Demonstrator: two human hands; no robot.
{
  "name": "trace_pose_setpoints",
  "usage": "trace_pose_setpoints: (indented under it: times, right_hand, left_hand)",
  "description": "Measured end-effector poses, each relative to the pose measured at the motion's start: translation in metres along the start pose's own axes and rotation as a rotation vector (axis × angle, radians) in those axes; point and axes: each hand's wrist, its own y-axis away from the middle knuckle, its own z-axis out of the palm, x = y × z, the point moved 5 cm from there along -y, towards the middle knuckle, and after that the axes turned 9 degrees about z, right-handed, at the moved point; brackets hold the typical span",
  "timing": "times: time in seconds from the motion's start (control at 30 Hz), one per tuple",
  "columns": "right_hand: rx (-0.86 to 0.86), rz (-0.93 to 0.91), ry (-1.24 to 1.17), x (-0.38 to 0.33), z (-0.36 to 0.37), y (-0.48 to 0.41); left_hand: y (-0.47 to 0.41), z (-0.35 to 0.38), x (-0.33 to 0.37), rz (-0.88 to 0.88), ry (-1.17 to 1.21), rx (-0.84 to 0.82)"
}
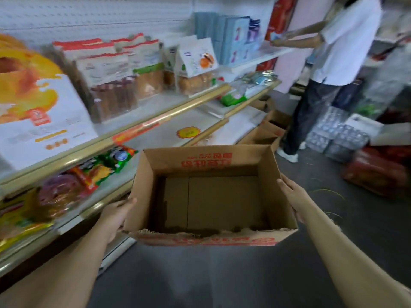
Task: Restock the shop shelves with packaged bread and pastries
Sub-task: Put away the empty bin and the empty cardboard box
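Upper shelf (155,105): bread packs (193,70); lower shelf (164,135): snack bags (106,163); floor (222,276): open cartons (268,132)

Cardboard box (213,161): red printed characters on far flap and near outer wall, upside down to camera, with a small Latin line; too blurred to read. Orange label strip (135,132) on shelf rail: illegible. Yellow starburst sticker (188,132) on shelf board: illegible. Bread bags (104,67), white carton (40,117): print blurred.

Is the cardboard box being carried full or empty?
Empty: the cardboard box is open at the top, and only its bare brown floor shows inside.
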Motion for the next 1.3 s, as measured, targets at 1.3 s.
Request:
trace_pose_setpoints:
  times: [1.3]
  right_hand:
    - [0.854,0.19,-0.601,0.11,-0.179,0.081]
  left_hand:
    - [-0.08,0.389,0.192,0.418,-0.406,-0.867]
